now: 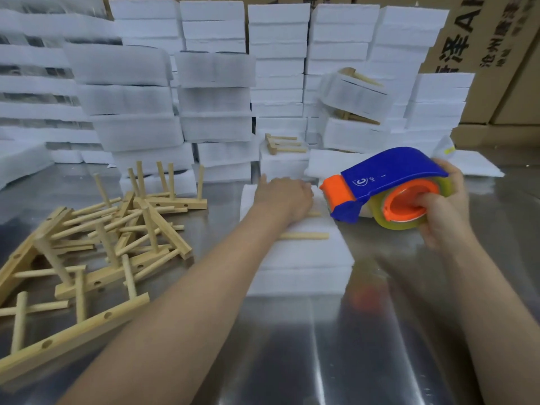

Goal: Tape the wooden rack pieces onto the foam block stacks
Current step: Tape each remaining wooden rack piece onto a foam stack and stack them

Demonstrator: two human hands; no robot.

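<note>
A white foam block stack [304, 258] lies on the metal table in front of me. A wooden rack piece [306, 236] lies flat on its top, two of its dowels showing. My left hand [285, 197] presses down on the far part of that piece, palm down, covering most of it. My right hand [441, 206] grips a blue and orange tape dispenser [385, 182] with a roll of clear tape, held just right of the stack, its orange nose pointing at my left hand.
A heap of loose wooden rack pieces [102, 244] covers the table's left side. Tall stacks of foam blocks [216, 83] line the back, some with rack pieces [282, 144] on top. Cardboard boxes [491, 48] stand at the back right.
</note>
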